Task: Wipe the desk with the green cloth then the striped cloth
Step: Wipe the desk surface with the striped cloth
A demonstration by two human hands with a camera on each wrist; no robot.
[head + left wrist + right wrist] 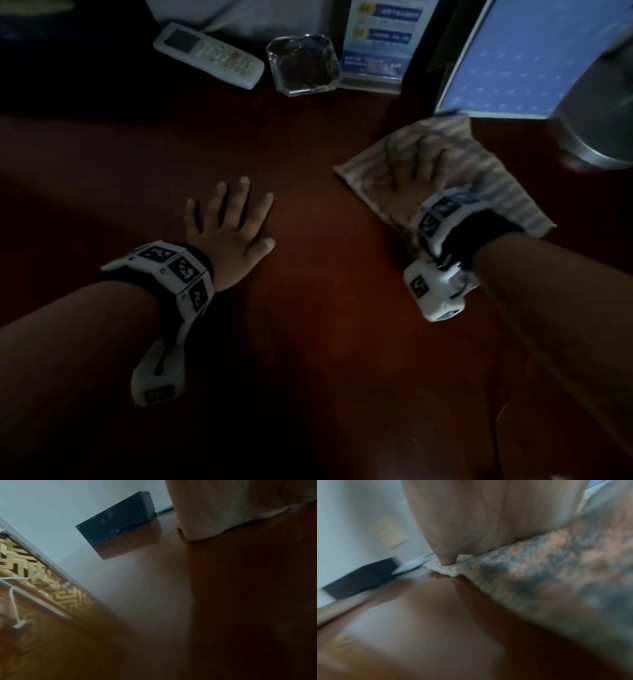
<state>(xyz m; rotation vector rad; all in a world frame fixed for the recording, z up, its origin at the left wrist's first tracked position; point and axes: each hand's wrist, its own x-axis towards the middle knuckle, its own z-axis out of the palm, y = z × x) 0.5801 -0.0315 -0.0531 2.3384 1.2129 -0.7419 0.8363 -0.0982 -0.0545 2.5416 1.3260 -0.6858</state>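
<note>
while the right hand (424,164) presses flat on the striped cloth (486,171), its grip is spread apart, fingers straight on the fabric and curled round nothing. that cloth lies toward the far right of the dark brown desk (308,154), just short of a blue patterned box (534,58) at the far right corner. the left hand (229,226) rests palm down on bare wood near the middle of the desk, grip apart, fingers splayed, well apart from the cloth. along the far edge sit a white remote (209,54), a glass ashtray (303,65) and a blue stand-up card (380,41). the right wrist view is blurred, showing a fingertip (447,559) on the cloth's edge.
</note>
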